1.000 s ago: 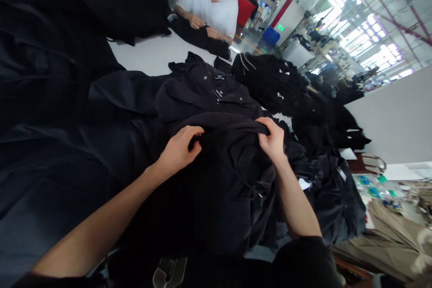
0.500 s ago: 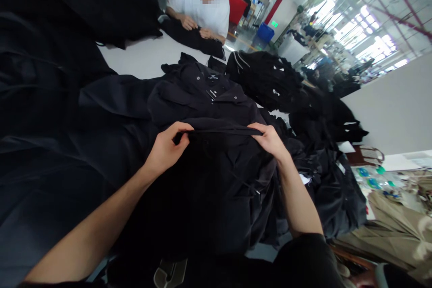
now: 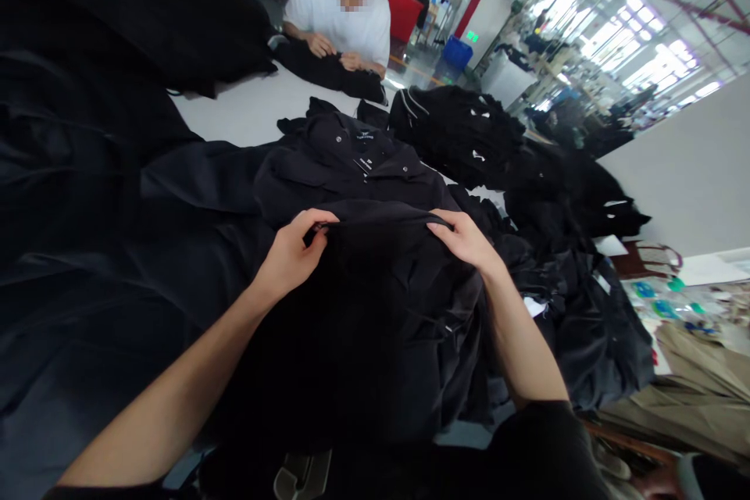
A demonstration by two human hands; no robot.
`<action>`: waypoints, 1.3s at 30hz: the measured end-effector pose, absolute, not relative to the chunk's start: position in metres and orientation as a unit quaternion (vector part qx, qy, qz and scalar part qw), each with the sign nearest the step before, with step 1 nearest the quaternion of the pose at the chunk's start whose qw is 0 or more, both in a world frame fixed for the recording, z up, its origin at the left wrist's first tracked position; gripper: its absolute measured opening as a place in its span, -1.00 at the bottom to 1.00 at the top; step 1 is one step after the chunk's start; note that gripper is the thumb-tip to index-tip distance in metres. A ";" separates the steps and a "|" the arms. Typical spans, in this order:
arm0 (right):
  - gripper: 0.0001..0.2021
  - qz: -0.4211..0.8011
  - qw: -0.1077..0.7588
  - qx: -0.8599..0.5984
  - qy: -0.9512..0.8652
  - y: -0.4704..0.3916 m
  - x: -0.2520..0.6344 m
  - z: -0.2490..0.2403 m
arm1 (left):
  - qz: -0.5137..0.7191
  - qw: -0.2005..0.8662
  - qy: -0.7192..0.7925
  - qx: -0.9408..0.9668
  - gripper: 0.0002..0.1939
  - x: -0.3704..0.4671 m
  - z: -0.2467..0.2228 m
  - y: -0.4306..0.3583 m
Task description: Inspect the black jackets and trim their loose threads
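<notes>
A dark jacket (image 3: 305, 172) lies in front of me, its collar with a label and snaps facing away. My left hand (image 3: 300, 248) pinches a folded edge of the dark fabric. At the other end of that edge, my right hand (image 3: 460, 234) grips it between thumb and fingers. The edge runs nearly straight between the two hands, with black cloth hanging below it toward me. Where the held cloth ends and the jacket beneath begins is hard to tell.
Across the white table (image 3: 228, 113) a person in a white shirt (image 3: 337, 12) handles a black garment (image 3: 325, 70). Black garments (image 3: 457, 133) are heaped at the right, with large dark cloth (image 3: 76, 172) at the left. Plastic bottles (image 3: 662, 306) lie far right.
The view has shifted slightly. The fabric above the held edge now bulges up more, and the fingers of my right hand have changed position on the edge.
</notes>
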State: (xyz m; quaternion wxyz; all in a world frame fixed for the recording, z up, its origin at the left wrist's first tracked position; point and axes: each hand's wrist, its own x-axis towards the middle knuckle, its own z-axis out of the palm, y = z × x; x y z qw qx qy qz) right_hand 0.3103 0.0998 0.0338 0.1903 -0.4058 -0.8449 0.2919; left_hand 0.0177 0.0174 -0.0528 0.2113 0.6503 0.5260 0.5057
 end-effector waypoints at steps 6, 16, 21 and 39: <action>-0.66 0.291 0.229 -0.397 -0.840 0.099 0.305 0.036 | 0.509 -0.017 0.486 0.710 -0.68 0.046 -0.031 -0.007; -0.59 0.206 0.282 -0.458 -0.817 0.087 0.282 0.042 | 0.429 0.108 0.541 0.716 -0.73 0.067 -0.044 0.000; -0.61 0.187 0.297 -0.445 -0.824 0.085 0.280 0.043 | 0.508 0.133 0.499 0.689 -0.93 0.065 -0.037 0.008; -0.70 0.049 0.302 -0.420 -0.854 0.096 0.298 0.029 | 0.455 0.333 0.425 0.708 -0.80 0.042 -0.028 0.008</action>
